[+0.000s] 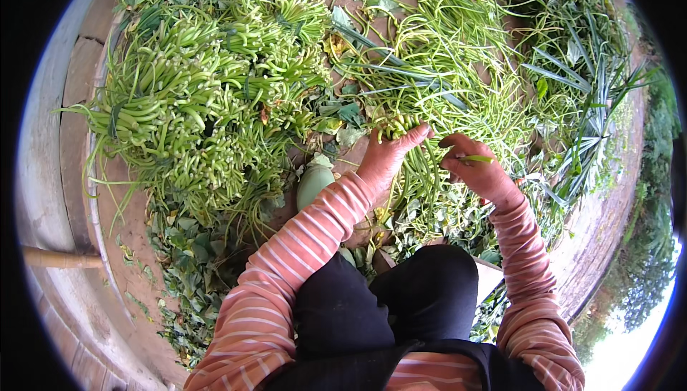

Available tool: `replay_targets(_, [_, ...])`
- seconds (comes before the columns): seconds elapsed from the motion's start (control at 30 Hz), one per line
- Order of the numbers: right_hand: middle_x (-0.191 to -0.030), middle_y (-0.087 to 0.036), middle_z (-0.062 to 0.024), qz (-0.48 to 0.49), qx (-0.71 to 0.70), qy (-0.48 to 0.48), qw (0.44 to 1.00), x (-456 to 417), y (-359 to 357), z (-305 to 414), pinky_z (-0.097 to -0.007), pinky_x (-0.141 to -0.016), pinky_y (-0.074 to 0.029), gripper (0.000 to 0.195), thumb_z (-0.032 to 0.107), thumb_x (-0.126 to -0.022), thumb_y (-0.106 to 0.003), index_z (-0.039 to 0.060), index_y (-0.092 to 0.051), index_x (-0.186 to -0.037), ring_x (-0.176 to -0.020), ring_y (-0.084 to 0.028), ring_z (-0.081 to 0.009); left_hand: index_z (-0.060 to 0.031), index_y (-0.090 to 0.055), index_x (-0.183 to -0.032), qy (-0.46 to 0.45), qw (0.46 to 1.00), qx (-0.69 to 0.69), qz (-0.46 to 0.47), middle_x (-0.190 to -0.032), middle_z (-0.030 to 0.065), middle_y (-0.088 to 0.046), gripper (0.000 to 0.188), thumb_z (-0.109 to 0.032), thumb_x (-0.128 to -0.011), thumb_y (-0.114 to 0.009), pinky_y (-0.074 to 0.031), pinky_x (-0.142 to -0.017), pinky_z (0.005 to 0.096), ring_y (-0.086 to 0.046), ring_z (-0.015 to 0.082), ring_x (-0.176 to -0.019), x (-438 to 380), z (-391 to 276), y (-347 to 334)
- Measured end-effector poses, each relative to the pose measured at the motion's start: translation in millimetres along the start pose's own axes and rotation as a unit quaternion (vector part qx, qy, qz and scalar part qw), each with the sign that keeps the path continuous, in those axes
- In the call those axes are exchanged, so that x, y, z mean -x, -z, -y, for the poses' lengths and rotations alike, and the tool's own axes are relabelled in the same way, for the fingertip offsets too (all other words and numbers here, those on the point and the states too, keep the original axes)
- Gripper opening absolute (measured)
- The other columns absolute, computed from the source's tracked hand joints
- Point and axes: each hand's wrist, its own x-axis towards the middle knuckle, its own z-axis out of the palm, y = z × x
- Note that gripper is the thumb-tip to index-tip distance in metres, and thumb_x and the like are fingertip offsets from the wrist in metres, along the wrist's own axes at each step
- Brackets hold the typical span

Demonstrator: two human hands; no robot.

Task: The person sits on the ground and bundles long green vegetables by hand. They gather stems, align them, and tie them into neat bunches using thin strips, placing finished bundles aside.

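My left hand is closed around a small bunch of green leaf stalks, their cut ends facing up past the thumb. Just right of it, my right hand pinches a narrow green strip, perhaps a stalk or a piece of leaf. Beyond both hands spreads a heap of loose long green stalks. Several long blade-shaped leaves lie across that heap. To the left, many stalks are gathered in tied bundles, packed together with their cut ends up.
A pale green rounded object stands left of my forearm, partly hidden. Torn leaves litter the earthen floor. More blade leaves lie at right. Wooden boards and a bamboo pole border the left side.
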Motion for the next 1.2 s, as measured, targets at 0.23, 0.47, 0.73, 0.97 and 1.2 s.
replay_targets(0.23, [-0.064, -0.062, -0.0066, 0.140, 0.071, -0.102, 0.982, -8.0, -5.2, -1.8, -0.0254, -0.044, -0.046, 0.031, 0.007, -0.083, -0.055, -0.0023, -0.047, -0.111, -0.049, -0.057, -0.0133, -0.0051, -0.065, -0.096, 0.030, 0.998, -0.031, 0.046, -0.090, 0.0021, -0.066, 0.020, -0.022, -0.087, -0.059, -0.045, -0.074, 0.0248, -0.056, 0.0084, -0.080, 3.8, -3.3, -7.5])
replay_targets(0.47, [-0.062, -0.060, -0.0086, 0.167, 0.147, -0.024, 0.975, -12.7, -14.9, -3.4, -0.0277, -0.049, -0.047, 0.035, 0.007, -0.083, -0.050, -0.0058, -0.040, -0.114, -0.053, -0.058, -0.0156, -0.0042, -0.064, -0.092, 0.028, 0.998, -0.021, 0.047, -0.087, 0.0022, -0.066, 0.019, -0.021, -0.085, -0.062, -0.044, -0.070, 0.0241, -0.056, 0.0085, -0.077, 6.7, -4.6, -8.6])
replay_targets(0.73, [-0.070, -0.061, -0.0192, 0.195, 0.181, -0.013, 0.964, -18.0, -12.0, -10.9, -0.0381, -0.057, -0.050, 0.069, 0.011, -0.079, -0.050, -0.0163, -0.011, -0.129, -0.059, -0.061, -0.0314, -0.0027, -0.064, -0.084, 0.016, 0.998, -0.026, 0.057, -0.079, 0.0034, -0.066, 0.010, -0.011, -0.079, -0.068, -0.047, -0.067, 0.0245, -0.059, 0.0117, -0.072, 6.9, -10.6, -12.5])
replay_targets(0.97, [-0.063, -0.061, -0.0137, 0.168, 0.235, -0.038, 0.957, -11.2, -13.7, -4.1, -0.0339, -0.058, -0.049, 0.021, 0.013, -0.080, -0.052, -0.0072, -0.048, -0.086, -0.059, -0.061, -0.0241, -0.0023, -0.064, -0.083, 0.016, 0.998, -0.016, 0.054, -0.078, 0.0047, -0.066, 0.009, -0.009, -0.078, -0.069, -0.049, -0.068, 0.0247, -0.061, 0.0123, -0.072, 6.6, -5.8, -12.7])
replay_targets(1.2, [-0.081, -0.062, -0.0140, 0.018, 0.127, 0.101, 0.987, 2.7, -5.1, -7.5, -0.0303, -0.061, -0.048, 0.039, 0.009, -0.080, -0.059, -0.0031, -0.045, -0.115, -0.068, -0.061, -0.0203, -0.0022, -0.064, -0.085, 0.025, 0.999, -0.017, 0.042, -0.080, 0.0038, -0.065, 0.012, -0.010, -0.078, -0.069, -0.049, -0.068, 0.0249, -0.060, 0.0118, -0.071, 8.4, -6.5, -11.0])
